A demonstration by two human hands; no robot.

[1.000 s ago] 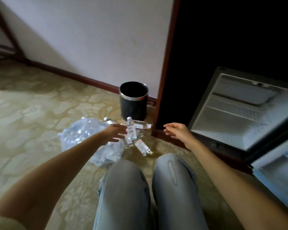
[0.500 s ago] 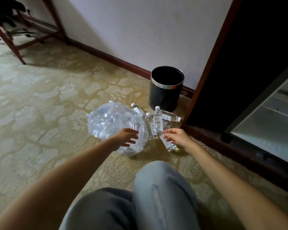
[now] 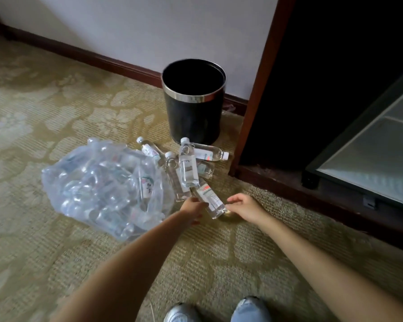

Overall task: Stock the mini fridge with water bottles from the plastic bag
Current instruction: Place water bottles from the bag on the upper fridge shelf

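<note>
A clear plastic bag full of water bottles lies on the carpet. Beside it is a loose pile of several water bottles. The nearest bottle lies on the floor between my hands. My left hand touches its left side with its fingertips. My right hand is at its bottom end, fingers loosely curled and not closed round it. The mini fridge stands open at the right, inside a dark cabinet, with its pale interior showing.
A black waste bin with a metal rim stands against the wall just behind the bottles. A dark wooden cabinet post rises right of the pile. My knees show at the bottom edge over patterned carpet.
The view has tilted down and closer to the pile. My left hand moved from the bag to the nearest bottle, and my right hand slid to that bottle's bottom end.
</note>
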